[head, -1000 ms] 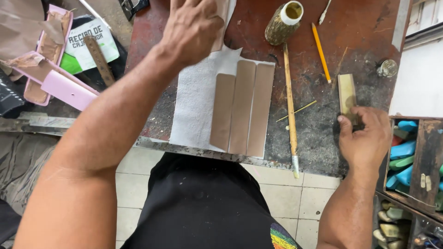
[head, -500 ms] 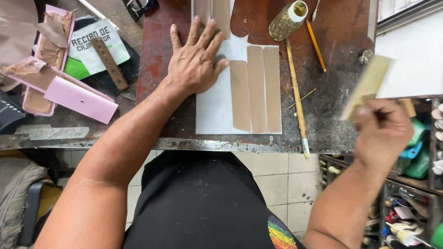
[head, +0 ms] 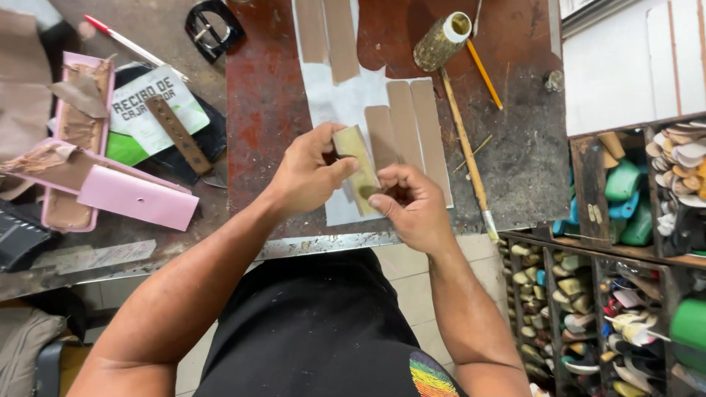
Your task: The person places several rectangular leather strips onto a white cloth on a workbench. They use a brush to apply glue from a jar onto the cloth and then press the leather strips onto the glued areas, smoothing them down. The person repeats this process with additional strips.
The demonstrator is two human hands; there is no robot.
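Both hands grip one olive-tan strip [head: 358, 170] above the white sheet [head: 346, 103] on the workbench [head: 257, 110]: left hand [head: 310, 176] pinches its upper end, right hand [head: 412, 206] clasps its lower end. Three tan strips [head: 408, 125] lie just beside it.

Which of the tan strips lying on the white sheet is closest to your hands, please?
The shortest tan strip, leftmost of the three side by side; its lower end meets the right hand, unlike its two longer neighbours.

Both hands, left hand [head: 309, 176] and right hand [head: 409, 204], grip an olive sanding block [head: 358, 163] above tan leather strips [head: 407, 132] on white paper [head: 346, 99].
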